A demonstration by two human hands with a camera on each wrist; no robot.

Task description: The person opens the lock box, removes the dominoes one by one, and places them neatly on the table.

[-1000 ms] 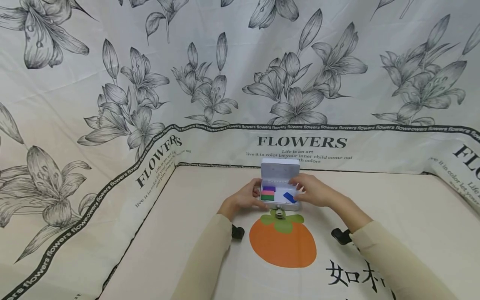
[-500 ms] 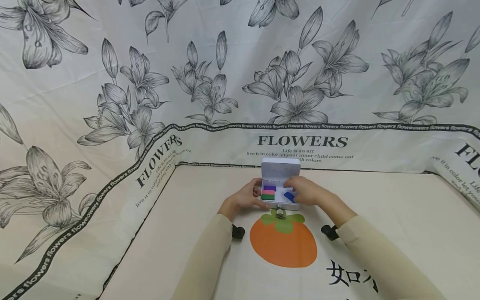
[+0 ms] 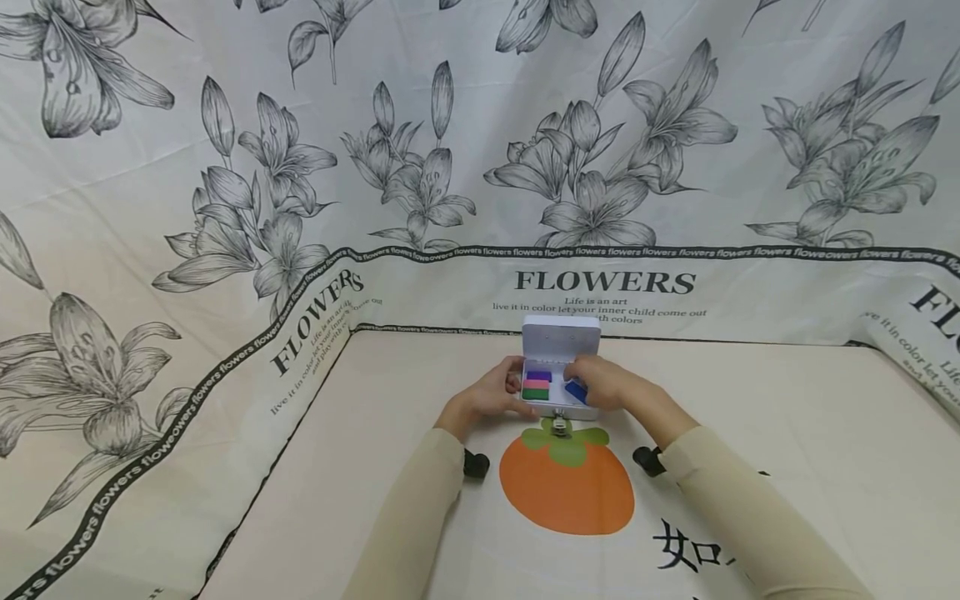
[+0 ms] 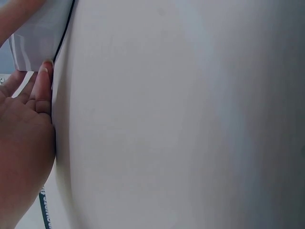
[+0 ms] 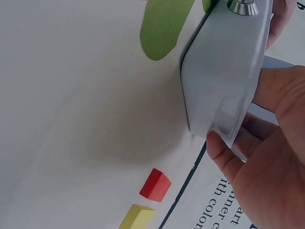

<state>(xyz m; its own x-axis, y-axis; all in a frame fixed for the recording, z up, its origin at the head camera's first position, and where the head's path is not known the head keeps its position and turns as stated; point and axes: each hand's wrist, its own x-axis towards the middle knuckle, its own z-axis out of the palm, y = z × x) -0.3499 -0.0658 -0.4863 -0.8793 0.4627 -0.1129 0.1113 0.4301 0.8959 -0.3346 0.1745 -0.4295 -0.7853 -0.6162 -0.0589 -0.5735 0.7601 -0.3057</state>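
Observation:
A small white metal box (image 3: 560, 410) stands on the table with its lid (image 3: 561, 340) raised. My left hand (image 3: 491, 392) grips the box's left side, thumb at the front wall and fingers farther back. Inside the box, a purple block (image 3: 538, 377), a pink block (image 3: 536, 385) and a green block (image 3: 535, 394) lie together at the left. To their right, a slanted blue block (image 3: 576, 392) is held by the curled fingers of my right hand (image 3: 609, 385), which partly covers it. In the right wrist view, a fingertip (image 5: 215, 138) touches the box's outer corner.
Seen in the right wrist view, a red block (image 5: 156, 185) and a yellow block (image 5: 137, 218) lie on the tablecloth beside the box. A metal latch (image 3: 559, 425) hangs at the box's front, above a printed orange persimmon (image 3: 566, 492). Flower-printed cloth (image 3: 607, 283) rises behind.
My right hand has moved left, farther into the box, its fingers coming over the blue block, which has shifted slightly. The left hand keeps its grip on the box.

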